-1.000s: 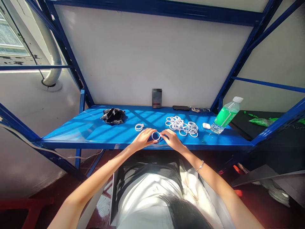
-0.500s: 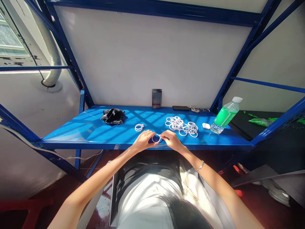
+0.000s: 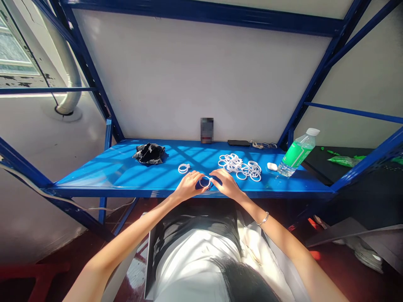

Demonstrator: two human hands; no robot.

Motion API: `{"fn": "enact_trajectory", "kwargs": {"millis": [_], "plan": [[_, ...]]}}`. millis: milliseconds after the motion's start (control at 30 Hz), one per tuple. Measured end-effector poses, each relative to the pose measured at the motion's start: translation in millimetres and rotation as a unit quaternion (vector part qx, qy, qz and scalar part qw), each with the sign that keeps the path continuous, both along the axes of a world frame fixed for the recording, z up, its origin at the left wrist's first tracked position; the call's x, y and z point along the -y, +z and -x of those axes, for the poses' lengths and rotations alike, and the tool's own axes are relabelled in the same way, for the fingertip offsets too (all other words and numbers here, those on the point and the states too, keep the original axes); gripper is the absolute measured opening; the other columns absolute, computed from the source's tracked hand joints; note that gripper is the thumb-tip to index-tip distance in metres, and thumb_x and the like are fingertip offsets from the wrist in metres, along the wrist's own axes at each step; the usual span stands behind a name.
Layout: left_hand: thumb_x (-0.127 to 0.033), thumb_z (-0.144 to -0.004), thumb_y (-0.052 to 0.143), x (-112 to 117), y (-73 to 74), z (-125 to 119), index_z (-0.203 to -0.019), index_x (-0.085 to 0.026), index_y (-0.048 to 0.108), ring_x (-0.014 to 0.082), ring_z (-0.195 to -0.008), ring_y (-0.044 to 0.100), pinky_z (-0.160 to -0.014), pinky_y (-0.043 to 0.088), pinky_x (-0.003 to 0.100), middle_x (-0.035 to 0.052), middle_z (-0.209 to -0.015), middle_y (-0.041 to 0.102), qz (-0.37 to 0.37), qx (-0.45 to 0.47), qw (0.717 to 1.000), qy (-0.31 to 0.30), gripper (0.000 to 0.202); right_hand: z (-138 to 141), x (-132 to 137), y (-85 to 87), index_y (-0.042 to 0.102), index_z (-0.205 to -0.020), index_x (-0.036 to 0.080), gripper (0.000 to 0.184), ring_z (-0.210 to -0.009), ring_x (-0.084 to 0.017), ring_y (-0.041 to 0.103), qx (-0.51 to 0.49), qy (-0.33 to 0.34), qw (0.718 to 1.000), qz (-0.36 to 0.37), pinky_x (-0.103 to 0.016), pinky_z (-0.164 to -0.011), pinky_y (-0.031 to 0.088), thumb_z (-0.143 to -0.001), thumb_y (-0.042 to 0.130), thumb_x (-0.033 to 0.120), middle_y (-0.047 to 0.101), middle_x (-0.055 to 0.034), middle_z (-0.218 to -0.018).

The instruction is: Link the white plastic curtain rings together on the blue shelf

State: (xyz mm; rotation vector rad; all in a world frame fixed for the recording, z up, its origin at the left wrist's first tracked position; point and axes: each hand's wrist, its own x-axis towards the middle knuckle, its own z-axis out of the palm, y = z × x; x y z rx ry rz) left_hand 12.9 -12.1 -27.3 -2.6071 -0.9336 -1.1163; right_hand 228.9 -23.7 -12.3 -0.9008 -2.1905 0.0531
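Both hands meet over the front edge of the blue shelf [image 3: 103,174]. My left hand [image 3: 188,186] and my right hand [image 3: 227,183] each pinch one side of a white plastic ring [image 3: 205,181] held between them. A heap of several white rings [image 3: 242,166] lies just behind my right hand. A small separate pair of white rings [image 3: 184,168] lies behind my left hand.
A crumpled black bag [image 3: 149,152] sits at the left. A green-labelled water bottle [image 3: 297,152] leans at the right, with a small white case [image 3: 272,166] beside it. A dark phone [image 3: 239,143], a cable and a small upright box [image 3: 207,130] stand along the back wall.
The ring has turned a little between my fingers, and my fingertips have shifted slightly on it. Nothing else on the shelf has moved.
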Motion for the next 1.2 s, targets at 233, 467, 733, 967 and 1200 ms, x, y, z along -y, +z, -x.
{"fn": "enact_trajectory", "kwargs": {"millis": [233,467,733,967,1200], "plan": [[-0.045,-0.087,0.057,-16,19.8,26,-0.11,-0.017,0.058,0.0267,-0.1,0.056,-0.083,0.046,0.038,0.0117,-0.108,0.062,0.023,0.021,0.988,0.148,0.036,0,-19,-8.8,0.049,-0.133,0.012,0.048,-0.141,-0.032,0.025,0.108,-0.198,0.972,0.059,-0.053,-0.114,0.024,-0.098,0.035,0.041,0.038,-0.0157,-0.148],[-0.049,-0.089,0.05,-35,15.4,62,-0.108,-0.017,0.06,0.027,-0.102,0.051,-0.082,0.042,0.037,0.0108,-0.107,0.058,0.117,0.021,0.971,0.206,0.039,-7,-36,-9.6,0.057,-0.124,0.012,0.042,-0.14,-0.031,0.03,0.131,-0.219,0.962,0.094,-0.057,-0.118,0.01,-0.096,0.034,0.034,0.053,-0.013,-0.135],[-0.052,-0.089,0.049,-34,10.6,59,-0.117,-0.017,0.057,0.0296,-0.105,0.05,-0.083,0.042,0.039,0.0125,-0.112,0.056,0.127,-0.032,0.965,0.227,0.046,-9,-33,-13.0,0.063,-0.11,0.017,0.032,-0.125,-0.026,0.049,0.103,-0.059,0.993,-0.02,-0.054,-0.112,0.032,-0.095,0.034,0.019,0.065,-0.0099,-0.117],[-0.042,-0.089,0.052,-33,10.9,52,-0.131,-0.018,0.045,0.0333,-0.119,0.044,-0.089,0.043,0.045,0.017,-0.127,0.05,0.07,-0.027,0.974,0.216,0.049,-8,-27,-8.9,0.063,-0.111,0.018,0.028,-0.114,-0.025,0.057,0.088,0.032,0.995,-0.031,-0.043,-0.098,0.047,-0.094,0.041,0.016,0.065,-0.0092,-0.113],[-0.036,-0.092,0.049,-26,10.6,17,-0.123,-0.023,0.055,0.0268,-0.11,0.053,-0.09,0.046,0.042,0.0108,-0.114,0.058,0.058,-0.06,0.995,0.054,0.034,-6,-20,-4.3,0.064,-0.116,0.023,0.03,-0.117,-0.025,0.054,0.106,0.051,0.993,-0.029,-0.044,-0.098,0.046,-0.094,0.044,0.016,0.064,-0.0088,-0.118]]}}
